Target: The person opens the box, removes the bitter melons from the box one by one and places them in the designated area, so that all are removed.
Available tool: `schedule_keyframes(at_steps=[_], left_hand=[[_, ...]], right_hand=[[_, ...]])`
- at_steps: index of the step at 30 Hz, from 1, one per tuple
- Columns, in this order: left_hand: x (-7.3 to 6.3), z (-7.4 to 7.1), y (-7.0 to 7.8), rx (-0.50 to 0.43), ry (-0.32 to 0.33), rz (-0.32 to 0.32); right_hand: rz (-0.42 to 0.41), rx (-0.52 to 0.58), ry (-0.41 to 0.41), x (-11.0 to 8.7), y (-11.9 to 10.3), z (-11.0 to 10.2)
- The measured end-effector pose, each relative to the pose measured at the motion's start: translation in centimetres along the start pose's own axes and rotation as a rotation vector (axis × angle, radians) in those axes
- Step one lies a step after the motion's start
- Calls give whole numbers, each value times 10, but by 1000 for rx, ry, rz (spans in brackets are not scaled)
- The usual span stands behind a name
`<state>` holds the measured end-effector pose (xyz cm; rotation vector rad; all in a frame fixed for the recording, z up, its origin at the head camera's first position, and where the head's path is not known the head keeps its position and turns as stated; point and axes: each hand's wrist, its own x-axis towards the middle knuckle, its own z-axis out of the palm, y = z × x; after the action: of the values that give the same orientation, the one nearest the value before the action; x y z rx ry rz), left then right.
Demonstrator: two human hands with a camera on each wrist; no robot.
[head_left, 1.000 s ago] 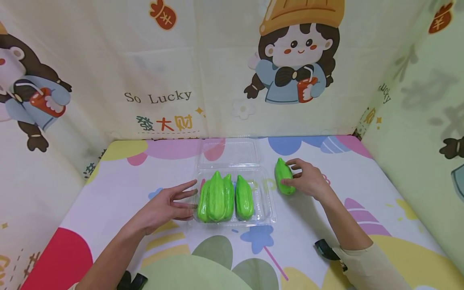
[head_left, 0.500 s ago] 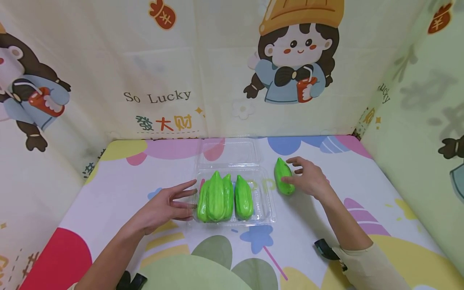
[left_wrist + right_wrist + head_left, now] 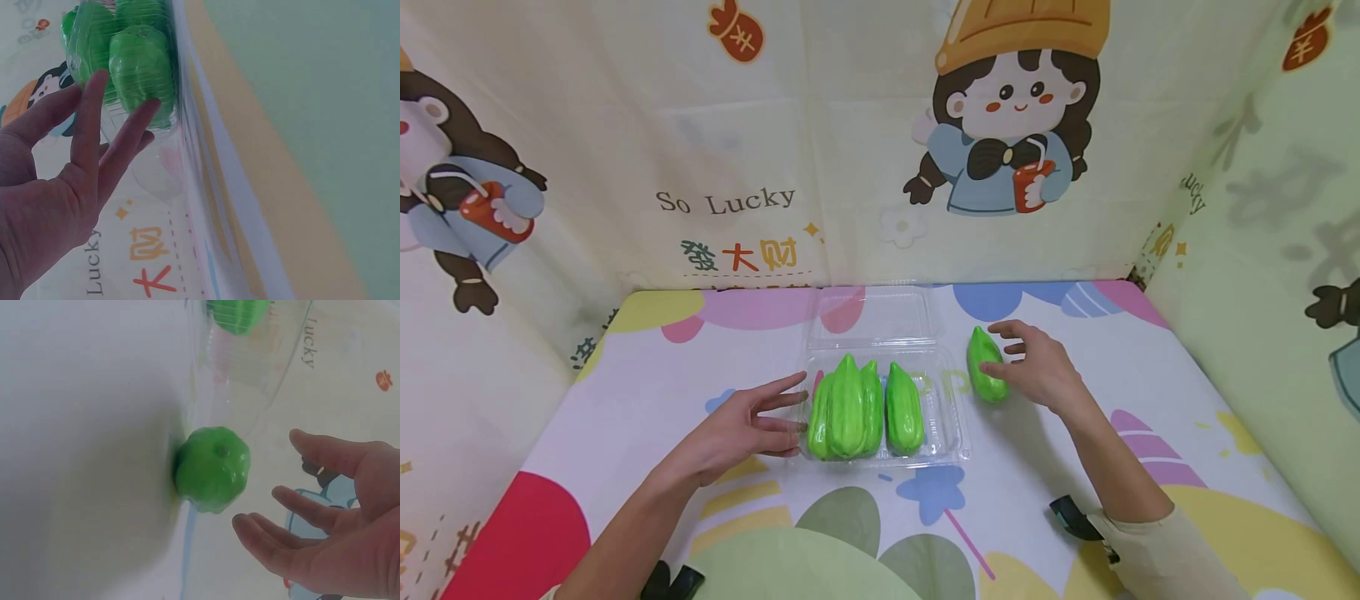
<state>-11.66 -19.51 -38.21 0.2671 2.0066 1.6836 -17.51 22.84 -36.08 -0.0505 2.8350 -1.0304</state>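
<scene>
A clear plastic clamshell box (image 3: 947,442) stands with its lid raised at the back, several glossy green ridged gourds (image 3: 847,408) inside it. One more green gourd (image 3: 985,367) lies on the table to the right of the box. My left hand (image 3: 748,429) has its fingers spread, fingertips right at the box's left wall; the left wrist view shows those fingers (image 3: 87,119) over the wall beside the gourds. Over the loose gourd hovers my right hand (image 3: 1037,367), thumb and fingers apart. In the right wrist view a gap shows between the fingers (image 3: 312,509) and that gourd.
A patterned cloth (image 3: 865,542) covers the table. Printed curtains (image 3: 857,150) hang behind and at both sides. Black wrist-worn devices (image 3: 1075,517) sit low on both forearms.
My right hand has lifted slightly and its fingers have opened a little away from the loose gourd. The left hand, the box and the gourds have stayed in place.
</scene>
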Motion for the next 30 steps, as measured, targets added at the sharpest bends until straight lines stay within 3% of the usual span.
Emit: schedule_keyframes(at_steps=[9, 22, 30], left_hand=[[1, 0, 1, 17, 6, 0], [0, 0, 2, 10, -2, 2], [0, 2, 3, 25, 8, -8]], right_hand=[[-21, 38, 4, -9, -12, -2], [-133, 208, 16, -21, -31, 4], [-191, 232, -40, -26, -43, 17]])
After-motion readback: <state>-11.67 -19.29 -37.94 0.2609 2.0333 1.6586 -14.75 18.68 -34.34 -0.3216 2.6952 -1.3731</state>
